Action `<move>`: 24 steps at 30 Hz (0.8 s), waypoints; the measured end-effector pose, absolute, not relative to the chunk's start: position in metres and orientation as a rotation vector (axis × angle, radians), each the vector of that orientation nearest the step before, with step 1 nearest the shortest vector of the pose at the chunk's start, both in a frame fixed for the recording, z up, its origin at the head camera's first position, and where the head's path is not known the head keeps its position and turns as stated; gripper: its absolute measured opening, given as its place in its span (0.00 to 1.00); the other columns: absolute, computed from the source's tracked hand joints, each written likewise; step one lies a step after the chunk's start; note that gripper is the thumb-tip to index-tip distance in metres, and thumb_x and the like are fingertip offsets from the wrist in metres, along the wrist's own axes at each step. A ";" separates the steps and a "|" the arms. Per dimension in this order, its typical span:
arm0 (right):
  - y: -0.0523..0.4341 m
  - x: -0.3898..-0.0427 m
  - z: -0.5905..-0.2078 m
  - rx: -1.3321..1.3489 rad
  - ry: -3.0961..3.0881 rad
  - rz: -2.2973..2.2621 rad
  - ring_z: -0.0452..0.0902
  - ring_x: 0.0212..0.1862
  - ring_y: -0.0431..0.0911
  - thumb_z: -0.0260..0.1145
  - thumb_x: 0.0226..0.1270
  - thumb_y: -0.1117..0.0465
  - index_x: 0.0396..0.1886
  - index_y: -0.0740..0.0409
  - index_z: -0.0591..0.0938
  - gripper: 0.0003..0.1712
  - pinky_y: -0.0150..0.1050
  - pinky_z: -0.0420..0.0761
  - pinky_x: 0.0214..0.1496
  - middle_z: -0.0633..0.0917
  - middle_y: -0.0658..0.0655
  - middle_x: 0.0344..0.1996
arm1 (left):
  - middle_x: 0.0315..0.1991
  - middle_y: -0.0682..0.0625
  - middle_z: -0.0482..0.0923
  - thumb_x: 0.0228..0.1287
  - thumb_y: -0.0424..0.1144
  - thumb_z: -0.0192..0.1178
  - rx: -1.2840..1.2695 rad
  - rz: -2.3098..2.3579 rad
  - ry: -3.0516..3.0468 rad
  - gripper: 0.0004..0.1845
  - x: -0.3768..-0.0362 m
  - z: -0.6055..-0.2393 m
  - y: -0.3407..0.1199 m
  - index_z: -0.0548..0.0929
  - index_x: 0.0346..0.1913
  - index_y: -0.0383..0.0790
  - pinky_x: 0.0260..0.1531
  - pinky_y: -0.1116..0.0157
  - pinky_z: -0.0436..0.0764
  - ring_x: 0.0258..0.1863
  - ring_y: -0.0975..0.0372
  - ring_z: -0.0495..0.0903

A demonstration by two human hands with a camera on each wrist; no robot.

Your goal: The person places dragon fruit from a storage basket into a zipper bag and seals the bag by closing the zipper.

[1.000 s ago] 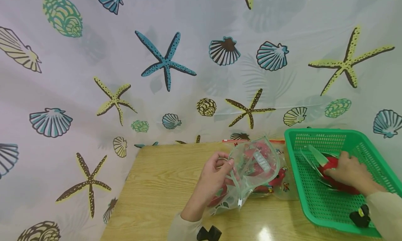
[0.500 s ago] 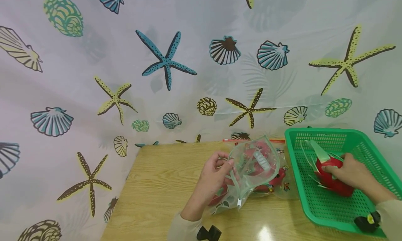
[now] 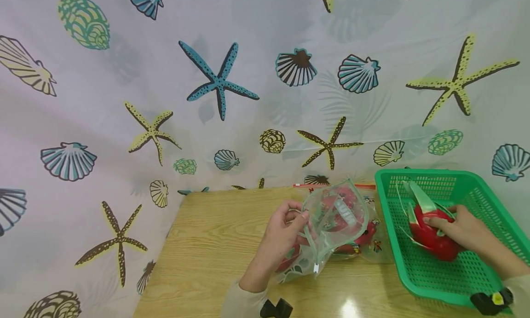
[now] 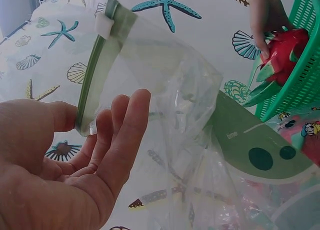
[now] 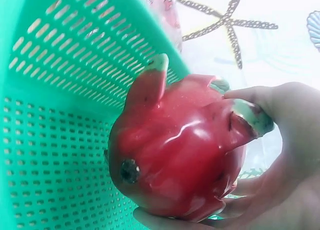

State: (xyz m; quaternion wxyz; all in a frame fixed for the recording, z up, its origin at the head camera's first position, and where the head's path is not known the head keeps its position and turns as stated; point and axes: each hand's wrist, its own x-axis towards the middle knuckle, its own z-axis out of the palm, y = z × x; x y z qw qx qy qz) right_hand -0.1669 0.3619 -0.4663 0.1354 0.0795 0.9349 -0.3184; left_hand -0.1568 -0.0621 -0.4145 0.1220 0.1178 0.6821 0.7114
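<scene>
In the head view my left hand (image 3: 279, 233) pinches the mouth edge of a clear zip bag (image 3: 319, 253) with a green rim and a white slider. A red shape shows through its lower left part. The left wrist view has thumb and fingers at the green zip strip (image 4: 95, 75), below the slider (image 4: 103, 25). My right hand (image 3: 472, 228) grips a red dragon fruit (image 3: 434, 244) with long green leaf tips over the green basket (image 3: 468, 274). In the right wrist view, thumb and fingers wrap one side of the fruit (image 5: 175, 155), near the perforated wall.
Behind the clear bag lies another printed zip bag (image 3: 378, 249) with a red strip and red items inside. Both bags rest on the wooden table (image 3: 215, 235), left of the basket. A cloth (image 3: 248, 138) with starfish and shells hangs behind the table.
My right hand has lifted and turned the dragon fruit, shifting it left within the basket toward the near-left wall. My left hand keeps its hold on the bag's edge and has hardly moved.
</scene>
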 end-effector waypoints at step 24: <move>0.323 -0.146 -0.432 0.123 2.507 -1.476 0.80 0.40 0.42 0.44 0.79 0.41 0.72 0.79 0.43 0.48 0.44 0.88 0.39 0.71 0.75 0.58 | 0.32 0.49 0.79 0.73 0.41 0.57 0.333 2.100 1.948 0.12 -0.154 -0.417 -0.059 0.71 0.52 0.39 0.29 0.61 0.88 0.25 0.61 0.85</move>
